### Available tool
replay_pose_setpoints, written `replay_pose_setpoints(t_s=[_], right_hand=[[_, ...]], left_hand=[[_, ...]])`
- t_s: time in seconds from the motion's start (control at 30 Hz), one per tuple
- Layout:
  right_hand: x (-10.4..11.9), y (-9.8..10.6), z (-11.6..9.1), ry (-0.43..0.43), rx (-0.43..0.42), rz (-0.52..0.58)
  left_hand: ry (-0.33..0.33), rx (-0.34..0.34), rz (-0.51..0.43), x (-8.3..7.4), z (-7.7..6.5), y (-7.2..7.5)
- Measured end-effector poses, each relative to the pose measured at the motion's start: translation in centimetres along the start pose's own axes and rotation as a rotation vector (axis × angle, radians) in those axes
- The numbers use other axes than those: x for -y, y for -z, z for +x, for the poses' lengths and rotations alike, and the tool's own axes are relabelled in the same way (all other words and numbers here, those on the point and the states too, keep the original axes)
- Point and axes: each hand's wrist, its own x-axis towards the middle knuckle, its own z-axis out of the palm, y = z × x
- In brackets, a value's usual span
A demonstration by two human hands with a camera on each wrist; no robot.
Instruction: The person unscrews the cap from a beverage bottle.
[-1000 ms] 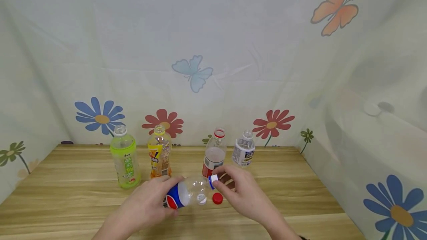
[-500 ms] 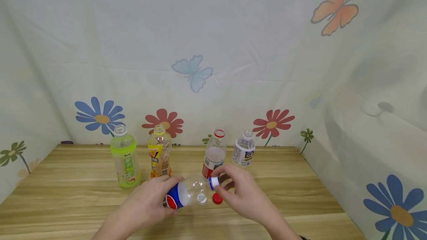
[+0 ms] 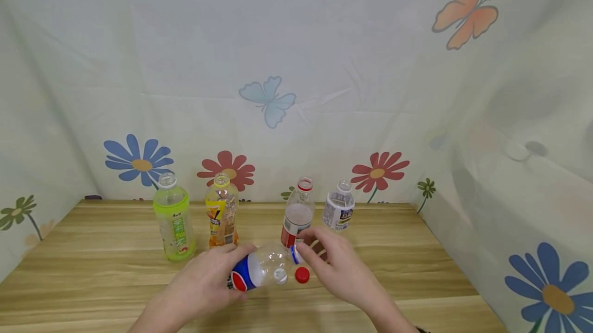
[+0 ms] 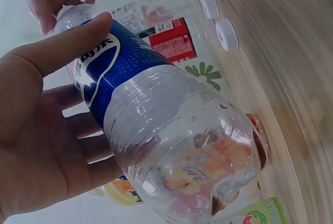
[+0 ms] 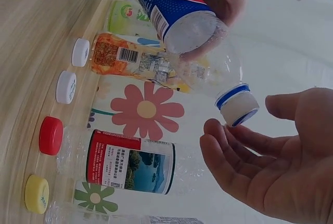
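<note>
My left hand [image 3: 208, 276] grips a clear plastic cola bottle [image 4: 161, 115] around its blue label, thumb on one side and fingers on the other. The bottle lies tilted nearly on its side above the table, its neck pointing right. On that neck sits a white bottle cap [image 5: 239, 107] with a blue ring below it. My right hand [image 5: 276, 156] is right at the cap, thumb and fingers spread on either side of it. A gap shows between thumb and cap in the right wrist view. Under the bottle's neck end are a red cap [image 3: 302, 275] and a white cap [image 3: 280, 276].
Uncapped bottles stand along the back of the wooden table [image 3: 116, 292]: a green-labelled one [image 3: 173, 220], an orange one [image 3: 222, 214], one with a red neck ring [image 3: 298, 214], and a small clear one [image 3: 338, 208]. A yellow cap [image 5: 37, 194] lies beyond the red one.
My right fingers have turned at the cap, then spread off it, the thumb coming away. My left hand and the cola bottle have hardly moved.
</note>
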Motion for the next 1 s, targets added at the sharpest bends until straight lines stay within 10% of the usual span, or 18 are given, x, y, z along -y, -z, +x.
replay_pose_setpoints(t_s=[1.0], right_hand=[[0.04, 0.08, -0.19, 0.021, 0.045, 0.037]], left_hand=[[0.028, 0.015, -0.007, 0.26, 0.04, 0.0]])
